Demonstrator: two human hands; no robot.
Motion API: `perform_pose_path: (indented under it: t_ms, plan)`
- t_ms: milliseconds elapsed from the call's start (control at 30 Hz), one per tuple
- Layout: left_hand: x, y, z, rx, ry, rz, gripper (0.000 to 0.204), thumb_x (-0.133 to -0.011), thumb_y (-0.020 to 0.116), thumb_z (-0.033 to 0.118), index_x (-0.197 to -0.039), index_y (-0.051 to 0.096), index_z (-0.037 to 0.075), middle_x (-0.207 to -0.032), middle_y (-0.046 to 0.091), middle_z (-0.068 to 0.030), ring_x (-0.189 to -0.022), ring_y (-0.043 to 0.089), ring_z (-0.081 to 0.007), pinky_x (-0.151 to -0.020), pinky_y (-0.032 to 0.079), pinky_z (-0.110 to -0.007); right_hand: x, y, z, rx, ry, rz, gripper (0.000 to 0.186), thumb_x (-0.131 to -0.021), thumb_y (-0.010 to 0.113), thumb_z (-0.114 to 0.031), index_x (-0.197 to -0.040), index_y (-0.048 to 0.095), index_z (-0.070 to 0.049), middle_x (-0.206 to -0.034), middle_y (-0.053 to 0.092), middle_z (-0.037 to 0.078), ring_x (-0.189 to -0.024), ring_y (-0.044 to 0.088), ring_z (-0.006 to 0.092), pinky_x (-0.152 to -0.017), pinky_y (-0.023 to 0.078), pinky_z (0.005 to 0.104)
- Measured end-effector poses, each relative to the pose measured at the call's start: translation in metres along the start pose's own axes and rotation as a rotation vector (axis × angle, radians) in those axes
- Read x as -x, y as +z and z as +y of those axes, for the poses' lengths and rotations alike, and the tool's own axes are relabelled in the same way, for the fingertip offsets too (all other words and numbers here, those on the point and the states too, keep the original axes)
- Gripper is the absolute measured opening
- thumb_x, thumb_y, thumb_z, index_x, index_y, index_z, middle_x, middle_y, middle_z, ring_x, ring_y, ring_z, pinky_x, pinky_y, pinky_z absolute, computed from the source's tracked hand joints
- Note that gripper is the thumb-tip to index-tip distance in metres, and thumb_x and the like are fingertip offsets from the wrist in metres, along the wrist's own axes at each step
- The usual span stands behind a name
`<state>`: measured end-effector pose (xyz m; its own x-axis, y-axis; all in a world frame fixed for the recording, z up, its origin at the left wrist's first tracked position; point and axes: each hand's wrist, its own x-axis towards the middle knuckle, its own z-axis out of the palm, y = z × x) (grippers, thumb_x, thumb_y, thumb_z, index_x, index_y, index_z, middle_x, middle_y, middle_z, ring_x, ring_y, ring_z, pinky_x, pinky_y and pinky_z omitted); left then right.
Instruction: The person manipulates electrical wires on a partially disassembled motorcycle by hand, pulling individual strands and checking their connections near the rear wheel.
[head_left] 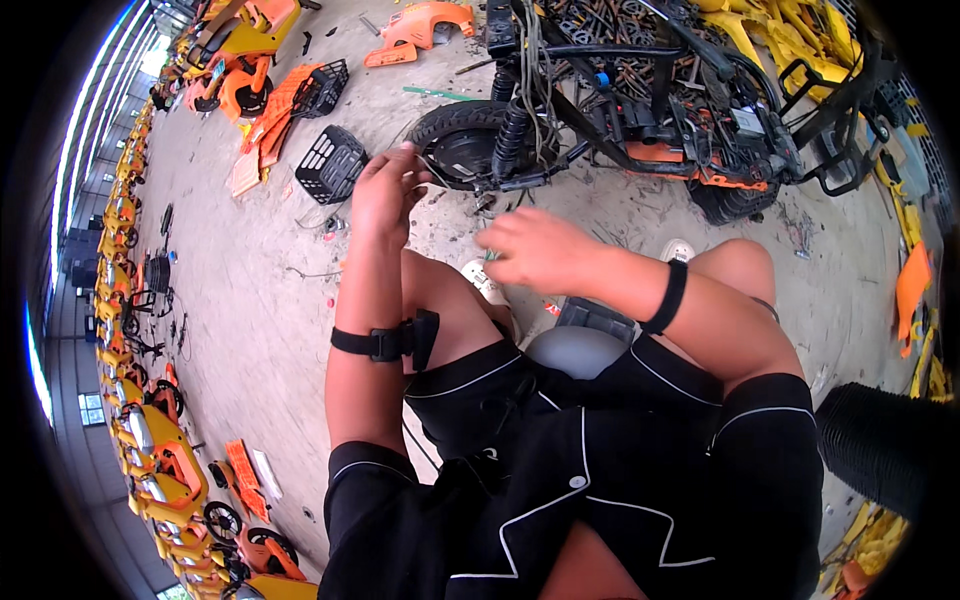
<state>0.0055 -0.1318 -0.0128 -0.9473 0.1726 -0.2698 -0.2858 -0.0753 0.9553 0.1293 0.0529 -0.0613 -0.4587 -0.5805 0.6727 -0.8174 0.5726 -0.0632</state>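
Note:
My left hand is raised at the stripped scooter's rear wheel, its fingers closed on what looks like a thin cable. My right hand is lower and to the right, blurred, fingers partly curled; a small green bit shows beneath them, and whether it is held is unclear. The black scooter frame carries a shock absorber, hanging cables and exposed wiring. Below my right hand, between my legs, are a grey rounded object and a dark tray-like item.
Black baskets and orange panels lie on the concrete floor. Scooters line the left wall. Heaped dark parts and yellow panels are behind the frame. A black ribbed object stands at my right.

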Motion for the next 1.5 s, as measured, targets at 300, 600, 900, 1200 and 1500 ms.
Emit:
perform_pose_path:
  t_ms: [300,600,900,1200,1500]
  plan:
    - [0.026,-0.021,0.027,0.295,0.203,0.032,0.018,-0.093,0.059,0.022,-0.099,0.062,0.005,-0.081,0.059,0.0004,-0.072,0.054,-0.0094,-0.065,0.045,-0.024,-0.011,-0.044,-0.011,-0.512,0.566,0.162,0.015,-0.086,0.059,-0.003,-0.099,0.067,-0.003,-0.091,0.067,0.01,-0.079,0.066,0.0251,-0.072,0.053,0.0328]
    - [0.061,-0.006,0.051,0.29,0.46,0.037,0.018,-0.094,0.059,0.018,-0.099,0.06,0.0,-0.081,0.057,-0.0031,-0.069,0.052,-0.0094,-0.063,0.043,-0.022,-0.016,-0.058,-0.005,-1.223,1.018,0.337,0.023,-0.091,0.057,-0.002,-0.113,0.062,0.002,-0.087,0.066,0.01,-0.076,0.061,0.0127,-0.068,0.052,0.026]
    - [0.116,0.012,0.057,-0.046,0.896,-0.236,0.013,-0.094,0.055,0.009,-0.098,0.059,-0.002,-0.092,0.057,-0.0111,-0.071,0.053,-0.0161,-0.063,0.042,-0.028,-0.018,-0.063,0.005,-0.419,0.925,0.202,0.018,-0.09,0.062,-0.01,-0.104,0.066,0.001,-0.08,0.067,0.007,-0.071,0.062,0.0103,-0.062,0.05,0.027]
    - [0.142,0.013,0.038,-0.225,1.036,-0.443,0.006,-0.082,0.065,-0.001,-0.087,0.063,-0.001,-0.083,0.062,-0.0124,-0.072,0.059,-0.0192,-0.062,0.047,-0.029,-0.023,-0.085,0.018,-1.434,1.216,0.604,0.022,-0.093,0.06,-0.015,-0.106,0.061,0.002,-0.091,0.066,0.013,-0.08,0.066,0.0186,-0.072,0.055,0.0273]
    - [0.137,0.004,0.025,-0.205,1.153,-0.295,0.007,-0.082,0.066,0.001,-0.088,0.063,0.0,-0.082,0.061,-0.0109,-0.069,0.06,-0.0211,-0.061,0.047,-0.031,-0.028,-0.093,0.014,-1.643,1.223,0.772,0.022,-0.094,0.057,-0.015,-0.11,0.059,0.001,-0.1,0.065,0.01,-0.092,0.065,0.0182,-0.082,0.054,0.0275]
